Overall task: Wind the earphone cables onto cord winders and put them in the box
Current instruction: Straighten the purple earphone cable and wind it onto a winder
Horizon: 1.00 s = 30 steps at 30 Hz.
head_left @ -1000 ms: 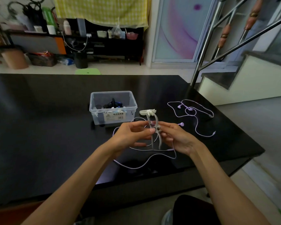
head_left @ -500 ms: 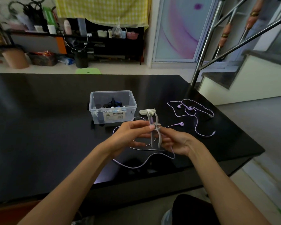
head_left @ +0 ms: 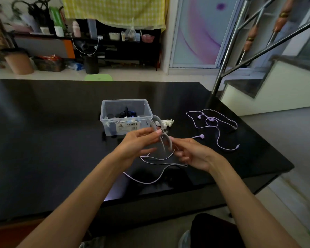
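Observation:
Above the black table [head_left: 43, 133], my left hand [head_left: 140, 142] pinches a grey fishbone-shaped cord winder [head_left: 164, 136] near its middle. My right hand [head_left: 190, 153] pinches the purple earphone cable [head_left: 150, 181] just below the winder. The cable trails in loops onto the table, and one earbud [head_left: 201, 136] lies to the right. A second purple earphone set [head_left: 215, 122] lies loose at the far right. A white cord winder [head_left: 166, 122] rests beside the clear plastic box [head_left: 106, 120], which holds several wound dark and white items.
The table's right edge runs close to the loose earphones, with a steel stair railing [head_left: 227, 65] just beyond it. A green stool [head_left: 98, 77] stands behind the table's far edge. Shelves with bottles and a bin line the back wall.
The grey winder has tilted, its top swinging left toward the box. My right hand has slid slightly down and right along the cable. The trailing cable loops have shifted on the table.

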{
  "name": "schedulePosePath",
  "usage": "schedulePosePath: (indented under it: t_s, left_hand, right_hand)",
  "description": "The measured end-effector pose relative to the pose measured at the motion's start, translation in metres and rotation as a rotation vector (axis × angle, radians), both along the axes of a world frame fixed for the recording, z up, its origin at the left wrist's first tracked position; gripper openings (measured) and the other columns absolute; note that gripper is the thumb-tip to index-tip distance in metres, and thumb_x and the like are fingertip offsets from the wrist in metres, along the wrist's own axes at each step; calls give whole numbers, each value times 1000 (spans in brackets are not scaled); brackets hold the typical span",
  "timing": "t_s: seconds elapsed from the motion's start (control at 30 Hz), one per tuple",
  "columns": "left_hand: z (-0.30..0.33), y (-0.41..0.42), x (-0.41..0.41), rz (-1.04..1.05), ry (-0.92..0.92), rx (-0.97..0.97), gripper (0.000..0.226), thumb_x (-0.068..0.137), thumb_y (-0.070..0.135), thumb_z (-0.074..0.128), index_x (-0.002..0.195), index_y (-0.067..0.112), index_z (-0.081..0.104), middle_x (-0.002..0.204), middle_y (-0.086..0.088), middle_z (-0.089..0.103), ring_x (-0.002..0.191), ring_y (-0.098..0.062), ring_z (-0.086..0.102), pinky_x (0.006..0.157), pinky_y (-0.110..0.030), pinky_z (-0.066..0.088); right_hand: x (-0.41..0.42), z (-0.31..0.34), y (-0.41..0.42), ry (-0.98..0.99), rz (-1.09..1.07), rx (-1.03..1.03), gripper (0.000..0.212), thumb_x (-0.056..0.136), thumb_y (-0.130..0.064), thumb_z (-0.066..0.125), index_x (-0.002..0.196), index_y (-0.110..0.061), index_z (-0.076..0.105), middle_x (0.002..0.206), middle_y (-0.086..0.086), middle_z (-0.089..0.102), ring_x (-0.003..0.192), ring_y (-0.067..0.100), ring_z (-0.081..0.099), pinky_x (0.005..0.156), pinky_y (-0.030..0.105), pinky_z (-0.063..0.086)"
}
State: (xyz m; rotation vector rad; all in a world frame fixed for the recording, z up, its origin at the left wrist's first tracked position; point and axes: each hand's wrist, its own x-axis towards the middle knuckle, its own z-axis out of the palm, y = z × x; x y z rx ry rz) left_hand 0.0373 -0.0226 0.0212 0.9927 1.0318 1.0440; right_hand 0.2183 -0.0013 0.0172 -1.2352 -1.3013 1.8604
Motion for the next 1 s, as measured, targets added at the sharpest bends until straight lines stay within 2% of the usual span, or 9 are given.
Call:
schedulePosePath:
  t_s: [0.13, 0.3, 0.43, 0.53, 0.63, 0.73, 0.8, 0.9, 1.0]
  left_hand:
    - [-6, 6, -4, 174, -106, -91, 31, 85, 24, 67, 113, 12, 66, 109, -3, 71, 104, -10, 66, 80, -22, 56]
    - [-11, 9, -4, 244, -183, -151, 27, 84, 20, 69, 107, 7, 66, 109, -8, 71, 106, -15, 65, 92, -32, 53]
    - [-9, 11, -10, 285, -119, -155, 23, 86, 20, 67, 105, 6, 66, 105, -7, 72, 96, -12, 68, 78, -25, 57]
    - [-7, 11, -15, 246, -67, -156, 23, 87, 22, 66, 105, 9, 67, 101, -5, 73, 95, -12, 68, 70, -24, 59]
    - [-4, 9, -16, 216, -189, -196, 10, 88, 20, 63, 95, 14, 66, 89, 0, 74, 87, -12, 69, 66, -24, 59]
    - [-1, 9, -16, 242, -256, -223, 7, 87, 19, 64, 91, 14, 67, 83, 1, 75, 79, -9, 70, 66, -25, 59]
    - [-2, 8, -16, 254, -190, -207, 9, 86, 17, 66, 93, 11, 67, 86, -2, 74, 77, -9, 70, 62, -23, 59]
    - [-7, 7, -12, 247, 57, -93, 11, 85, 15, 67, 91, 6, 67, 86, -7, 71, 70, -9, 68, 57, -17, 56]
    - [-7, 5, -11, 34, 331, 27, 22, 85, 19, 68, 100, 3, 69, 90, -9, 70, 74, -9, 63, 61, -15, 54]
  right_hand:
    - [-9, -1, -1, -174, -10, 159, 19, 94, -25, 53, 92, -21, 71, 64, -6, 55, 40, 1, 31, 41, 14, 17]
    - [-20, 2, -10, -320, 73, 288, 24, 94, -28, 55, 109, -17, 70, 59, -5, 47, 38, 0, 33, 40, 12, 21]
    - [-13, 17, -10, -463, 94, 379, 21, 94, -25, 56, 107, -18, 70, 59, -4, 47, 41, -1, 35, 41, 12, 25]
    - [-1, 24, -8, -517, 65, 416, 15, 92, -25, 58, 93, -25, 72, 62, 2, 42, 48, 4, 33, 44, 16, 25]
    - [7, 27, -6, -503, 80, 406, 17, 90, -30, 60, 83, -30, 75, 71, 11, 35, 56, 12, 27, 50, 23, 22]
    - [7, 29, -8, -504, 96, 437, 16, 90, -32, 59, 88, -29, 75, 70, 12, 35, 58, 14, 25, 49, 20, 24]
    - [6, 33, -11, -486, 142, 460, 17, 90, -32, 59, 92, -26, 75, 63, 11, 39, 54, 11, 29, 47, 16, 26]
    - [3, 42, -18, -442, 245, 460, 22, 93, -19, 56, 109, -12, 69, 48, -17, 57, 44, -7, 49, 44, 5, 36]
    - [2, 46, -18, -407, 200, 554, 21, 92, -15, 56, 109, -10, 68, 53, -24, 61, 55, -17, 55, 54, 2, 41]
